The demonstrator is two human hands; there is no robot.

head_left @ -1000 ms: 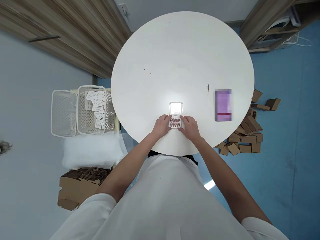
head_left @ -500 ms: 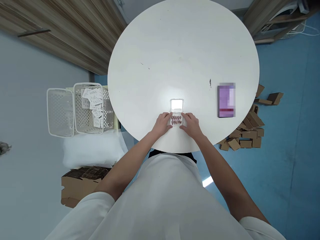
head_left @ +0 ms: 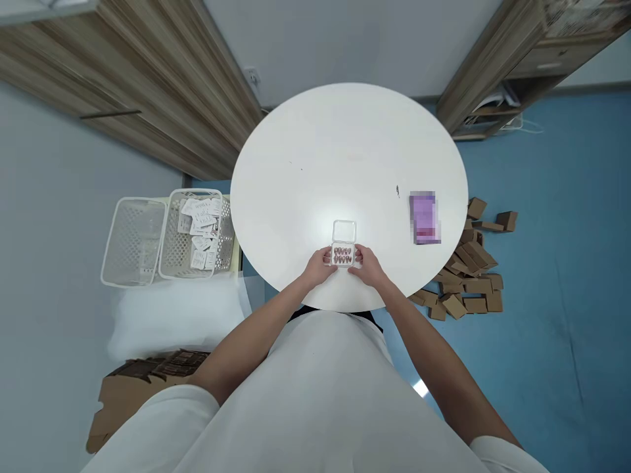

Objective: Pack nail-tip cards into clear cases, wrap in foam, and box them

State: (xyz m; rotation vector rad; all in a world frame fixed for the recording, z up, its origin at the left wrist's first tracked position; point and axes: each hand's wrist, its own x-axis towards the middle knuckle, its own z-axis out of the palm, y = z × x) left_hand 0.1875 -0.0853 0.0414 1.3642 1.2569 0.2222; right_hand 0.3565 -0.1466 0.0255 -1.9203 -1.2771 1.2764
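Observation:
A small clear case [head_left: 344, 265] with its lid up lies near the front edge of the white round table [head_left: 345, 138]. Two rows of reddish-brown, nail-shaped pieces [head_left: 342, 255] fill its base. My left hand [head_left: 319, 267] grips the case's left side, thumb at the front corner. On the right side, my right hand [head_left: 367, 266] holds it the same way. The raised lid [head_left: 344, 231] is transparent and points away from me.
A purple box [head_left: 424, 218], partly pixelated, lies on the table's right side. White baskets [head_left: 170, 266], one holding white packets, stand left of the table. Small cardboard boxes [head_left: 476, 286] are piled on the right. A large carton [head_left: 123, 401] sits at lower left.
The camera view has tilted up, showing more wall beyond the table. My fingers have shifted from the case's upper corners down along its sides, and the lid's bright glare has gone.

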